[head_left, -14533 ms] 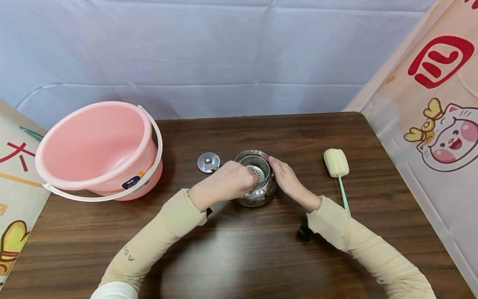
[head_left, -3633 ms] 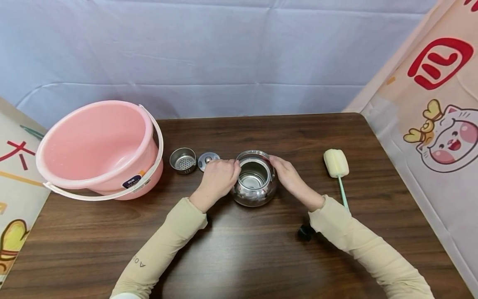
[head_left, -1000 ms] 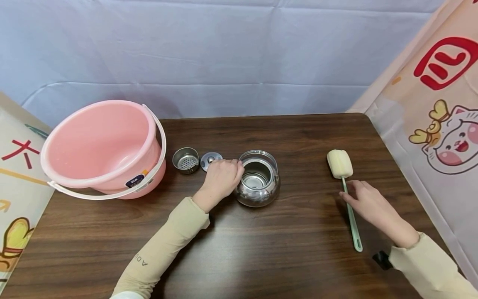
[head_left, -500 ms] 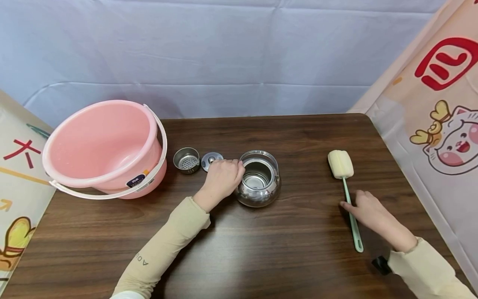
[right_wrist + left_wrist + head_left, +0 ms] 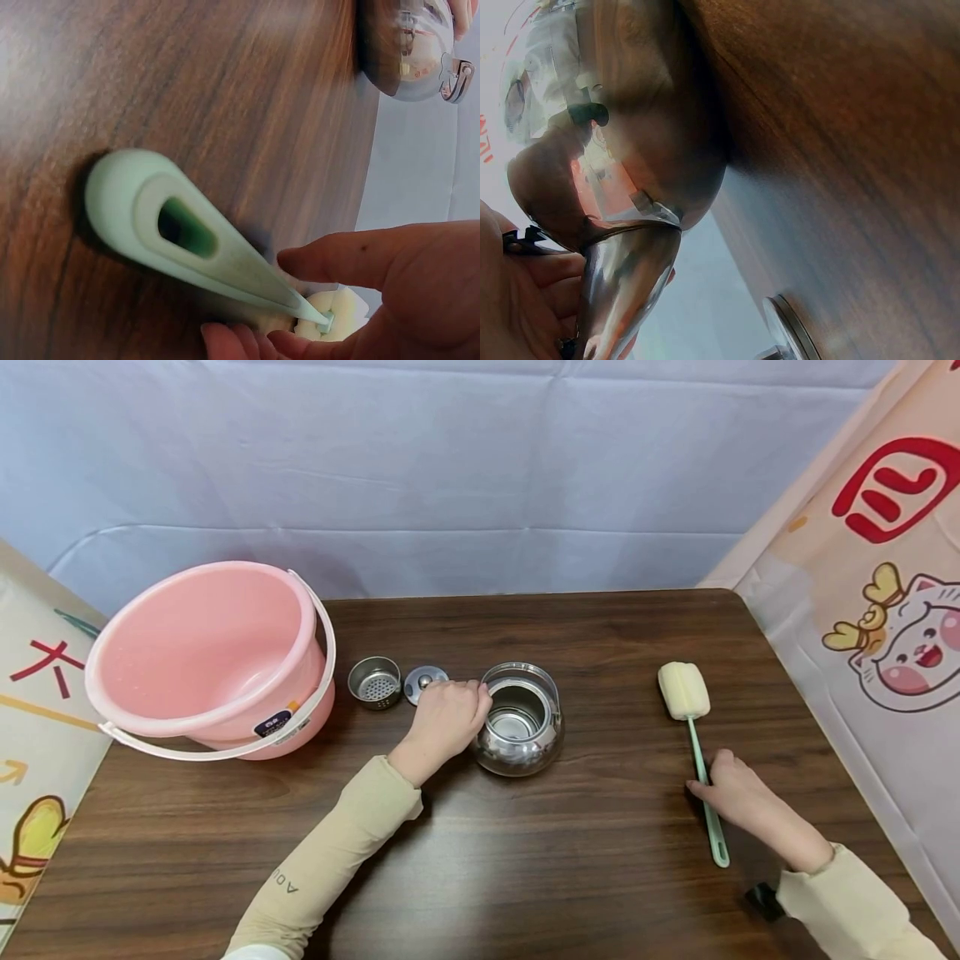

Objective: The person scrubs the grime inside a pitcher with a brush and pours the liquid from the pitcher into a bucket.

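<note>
In the head view a shiny steel teapot (image 5: pixel 517 752) stands upright without its lid, its bail handle folded to the back. My left hand (image 5: pixel 447 714) is at its left side; in the left wrist view the fingers curl round the spout (image 5: pixel 630 277). A sponge brush lies on the table at the right, with a cream sponge head (image 5: pixel 683 690) and a pale green handle (image 5: pixel 716 839). My right hand (image 5: pixel 742 793) straddles that handle; in the right wrist view the thumb (image 5: pixel 330 256) is on one side and the fingertips (image 5: pixel 225 341) on the other, with gaps visible.
Left of the teapot lie its round lid (image 5: pixel 425 683) and a perforated steel strainer (image 5: pixel 375 682). A big pink bucket (image 5: pixel 292 635) with a white handle stands on the left of the wooden table (image 5: pixel 585 860). Cloth backdrops (image 5: pixel 450 460) rise behind and beside the table.
The strainer has come out of the teapot and now sits beside the lid. My right hand has left the teapot for the brush, sliding slightly down along its handle. The left hand stays put.
</note>
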Motion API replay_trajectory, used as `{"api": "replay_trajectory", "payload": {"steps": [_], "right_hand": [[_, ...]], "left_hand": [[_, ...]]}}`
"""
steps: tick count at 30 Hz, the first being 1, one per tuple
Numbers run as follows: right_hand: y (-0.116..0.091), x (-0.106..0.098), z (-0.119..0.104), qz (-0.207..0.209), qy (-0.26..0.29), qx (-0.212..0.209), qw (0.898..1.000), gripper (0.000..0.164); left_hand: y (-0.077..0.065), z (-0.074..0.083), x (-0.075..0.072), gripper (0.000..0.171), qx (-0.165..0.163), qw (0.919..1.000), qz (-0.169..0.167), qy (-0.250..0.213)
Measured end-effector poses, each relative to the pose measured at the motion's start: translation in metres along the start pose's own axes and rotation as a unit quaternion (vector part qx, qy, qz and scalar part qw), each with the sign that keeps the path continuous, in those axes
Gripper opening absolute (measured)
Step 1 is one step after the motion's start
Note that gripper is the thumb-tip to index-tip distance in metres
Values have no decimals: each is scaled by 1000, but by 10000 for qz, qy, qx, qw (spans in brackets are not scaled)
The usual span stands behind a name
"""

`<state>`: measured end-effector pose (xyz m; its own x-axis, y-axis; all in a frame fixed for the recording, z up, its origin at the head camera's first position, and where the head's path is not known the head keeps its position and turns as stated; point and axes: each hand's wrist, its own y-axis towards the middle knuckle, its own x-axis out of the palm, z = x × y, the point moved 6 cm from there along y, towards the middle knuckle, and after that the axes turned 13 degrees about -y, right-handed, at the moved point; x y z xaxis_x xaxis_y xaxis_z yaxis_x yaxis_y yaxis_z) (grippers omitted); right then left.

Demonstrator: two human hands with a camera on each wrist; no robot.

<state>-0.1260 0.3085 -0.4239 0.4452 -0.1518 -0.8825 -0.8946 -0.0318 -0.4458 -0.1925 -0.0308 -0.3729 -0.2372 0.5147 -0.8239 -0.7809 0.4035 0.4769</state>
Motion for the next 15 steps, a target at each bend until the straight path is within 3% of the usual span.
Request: {"api": "replay_trajectory", "payload": {"steps": [15], "right_hand": [[1, 4, -1, -480, -138, 108, 9987, 34]], "left_hand": [[0, -1, 0, 37, 5, 10000, -3, 17]]}}
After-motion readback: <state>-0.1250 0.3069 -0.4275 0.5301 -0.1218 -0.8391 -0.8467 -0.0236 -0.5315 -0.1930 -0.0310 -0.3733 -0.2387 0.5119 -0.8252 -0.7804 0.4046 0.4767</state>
